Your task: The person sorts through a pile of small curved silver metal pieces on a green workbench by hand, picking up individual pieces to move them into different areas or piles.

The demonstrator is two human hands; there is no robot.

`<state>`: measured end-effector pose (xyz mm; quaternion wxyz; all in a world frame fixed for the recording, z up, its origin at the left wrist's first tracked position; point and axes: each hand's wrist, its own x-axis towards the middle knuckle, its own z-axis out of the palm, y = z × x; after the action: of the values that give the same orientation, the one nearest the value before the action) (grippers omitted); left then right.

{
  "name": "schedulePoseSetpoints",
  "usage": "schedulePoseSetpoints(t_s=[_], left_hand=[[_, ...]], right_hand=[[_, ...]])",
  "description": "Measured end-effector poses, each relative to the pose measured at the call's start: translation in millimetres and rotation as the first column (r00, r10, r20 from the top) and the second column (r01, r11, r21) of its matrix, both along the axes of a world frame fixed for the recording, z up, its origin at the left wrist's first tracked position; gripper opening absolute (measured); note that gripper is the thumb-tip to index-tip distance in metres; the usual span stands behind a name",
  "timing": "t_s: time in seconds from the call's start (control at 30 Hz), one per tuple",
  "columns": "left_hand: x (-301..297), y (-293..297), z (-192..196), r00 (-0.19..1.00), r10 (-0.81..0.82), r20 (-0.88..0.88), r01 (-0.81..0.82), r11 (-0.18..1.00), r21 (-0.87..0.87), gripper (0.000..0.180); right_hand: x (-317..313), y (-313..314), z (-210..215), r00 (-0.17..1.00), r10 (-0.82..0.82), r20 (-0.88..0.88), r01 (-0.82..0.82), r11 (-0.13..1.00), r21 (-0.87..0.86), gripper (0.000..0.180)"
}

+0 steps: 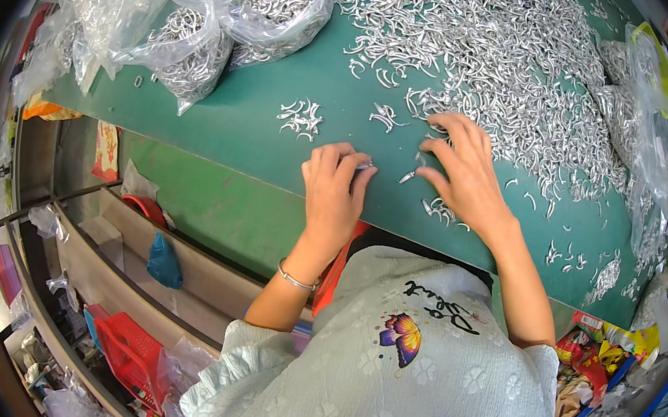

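Observation:
A large heap of small curved silver metal pieces (492,53) covers the far right of the green table (251,137). Near the table's front edge, my left hand (334,192) pinches one small silver metal piece (364,165) between thumb and fingertips. My right hand (470,174) reaches over the heap's near edge, its fingers curved and apart. Just off its thumb lies a single silver piece (408,176), and more pieces (441,211) lie below its palm. Two small clusters, one left (301,118) and one in the middle (386,116), sit beyond my hands.
Clear plastic bags filled with the pieces (191,48) stand at the back left. More bags (642,145) line the right edge. Stray pieces (605,276) lie at the near right. Below left are shelves with a red basket (132,354) and a blue bag (165,262).

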<state>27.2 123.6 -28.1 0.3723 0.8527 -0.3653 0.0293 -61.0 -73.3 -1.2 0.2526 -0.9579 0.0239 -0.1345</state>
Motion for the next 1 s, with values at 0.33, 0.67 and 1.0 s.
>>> schedulePoseSetpoints(t_s=[0.33, 0.67, 1.0], left_hand=[[3, 6, -8, 0.999, 0.035, 0.021, -0.034, 0.998, -0.048, 0.022], [0, 11, -7, 0.999, 0.051, 0.009, -0.050, 0.998, -0.047, 0.022], [-2, 12, -8, 0.996, 0.093, -0.001, -0.093, 0.993, -0.077, 0.020]], right_hand=[[-9, 4, 6, 0.999, -0.033, -0.020, 0.033, 0.999, 0.002, 0.029], [1, 33, 17, 0.997, 0.049, 0.052, -0.056, 0.988, 0.141, 0.013], [25, 14, 2, 0.999, 0.023, 0.042, -0.031, 0.979, 0.202, 0.016]])
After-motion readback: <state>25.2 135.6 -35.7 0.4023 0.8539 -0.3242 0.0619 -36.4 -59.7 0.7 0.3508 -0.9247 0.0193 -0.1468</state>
